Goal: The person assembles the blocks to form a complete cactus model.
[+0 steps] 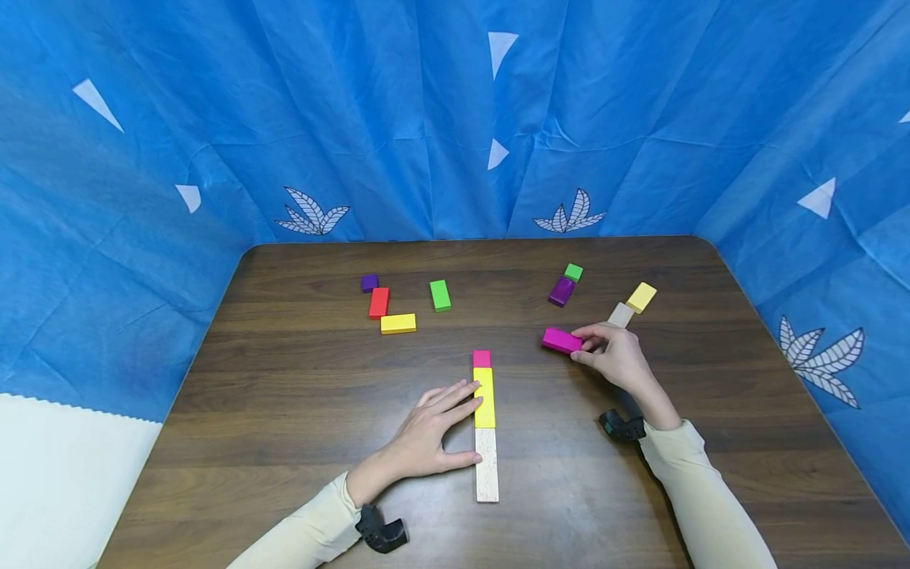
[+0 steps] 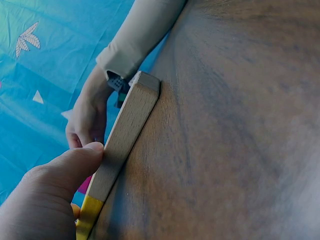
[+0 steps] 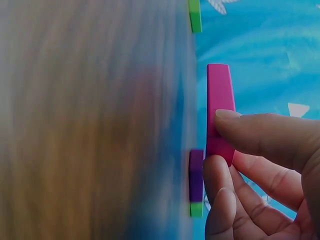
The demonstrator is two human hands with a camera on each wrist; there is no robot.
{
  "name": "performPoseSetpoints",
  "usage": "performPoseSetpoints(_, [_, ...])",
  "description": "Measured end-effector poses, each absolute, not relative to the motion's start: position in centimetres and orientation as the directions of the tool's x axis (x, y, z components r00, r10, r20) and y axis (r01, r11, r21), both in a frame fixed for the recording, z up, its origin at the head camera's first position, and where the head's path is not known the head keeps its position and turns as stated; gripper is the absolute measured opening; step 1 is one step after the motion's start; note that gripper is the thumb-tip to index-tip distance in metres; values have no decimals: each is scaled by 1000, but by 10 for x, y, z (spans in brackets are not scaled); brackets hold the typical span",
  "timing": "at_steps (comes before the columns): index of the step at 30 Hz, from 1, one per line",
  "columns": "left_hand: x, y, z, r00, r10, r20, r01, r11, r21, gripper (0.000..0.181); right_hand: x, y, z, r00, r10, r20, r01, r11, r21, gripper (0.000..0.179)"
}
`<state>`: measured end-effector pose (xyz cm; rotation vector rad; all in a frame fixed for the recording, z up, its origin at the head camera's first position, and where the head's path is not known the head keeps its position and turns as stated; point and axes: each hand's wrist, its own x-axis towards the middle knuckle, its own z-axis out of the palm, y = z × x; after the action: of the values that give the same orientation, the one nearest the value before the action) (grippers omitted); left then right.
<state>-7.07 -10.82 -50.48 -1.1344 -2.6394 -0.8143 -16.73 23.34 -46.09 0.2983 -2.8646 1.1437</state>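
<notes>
My right hand (image 1: 613, 354) pinches a magenta block (image 1: 561, 341) by its right end, between thumb and fingers. In the right wrist view the magenta block (image 3: 220, 97) stands out past the thumb. My left hand (image 1: 432, 433) lies spread along the left side of a straight row of blocks, fingertips on it. The row runs from a small pink block (image 1: 482, 359) through a yellow block (image 1: 484, 399) to a pale wooden block (image 1: 486, 466) nearest me. The left thumb touches the pale wooden block (image 2: 122, 130) in the left wrist view.
Back left lie a small purple block (image 1: 369, 283), a red block (image 1: 379, 303), a yellow block (image 1: 398, 323) and a green block (image 1: 440, 295). Back right are a purple block (image 1: 562, 292), a small green block (image 1: 573, 273), a pale block (image 1: 621, 314) and a light yellow block (image 1: 642, 297). Blue curtain (image 1: 455, 118) surrounds the table.
</notes>
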Motion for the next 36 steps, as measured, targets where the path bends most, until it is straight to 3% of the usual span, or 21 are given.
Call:
performPoseSetpoints(7, [-71, -108, -505, -702, 626, 339, 708, 565, 423, 76, -163, 216, -461, -956, -261, 135, -280, 675, -683, 26])
performPoseSetpoints(36, [-71, -108, -505, -714, 624, 317, 694, 571, 438, 78, -145, 177, -459, -873, -482, 80, -389, 586, -710, 26])
